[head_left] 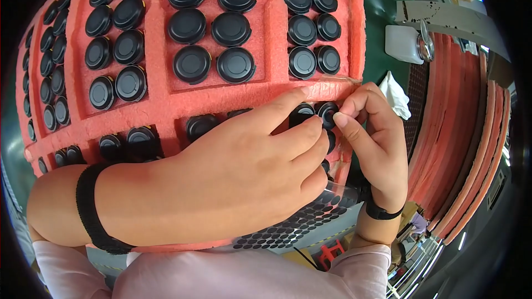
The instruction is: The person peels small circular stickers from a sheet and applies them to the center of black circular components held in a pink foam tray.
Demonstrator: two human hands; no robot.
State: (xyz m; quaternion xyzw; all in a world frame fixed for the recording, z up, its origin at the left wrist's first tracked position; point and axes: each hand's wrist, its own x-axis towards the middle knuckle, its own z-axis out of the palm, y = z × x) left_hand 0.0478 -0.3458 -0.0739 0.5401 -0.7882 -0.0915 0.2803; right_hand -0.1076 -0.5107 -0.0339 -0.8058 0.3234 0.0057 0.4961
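Note:
A pink foam tray (160, 105) fills most of the view, its recessed pockets holding several round black caps (192, 64). My left hand (249, 155) reaches across the tray's lower part, its fingers resting on a black cap (302, 113) in the lower right pocket. My right hand (371, 138) pinches a neighbouring black cap (328, 112) between thumb and forefinger at the tray's right edge. Both wrists wear black bands. My left forearm hides much of the lower row of pockets.
A stack of pink foam trays (460, 133) curves along the right side. A white plastic container (402, 44) and a crumpled white cloth (397, 95) lie beside the tray on a green surface. A perforated sheet (293, 227) shows under my wrists.

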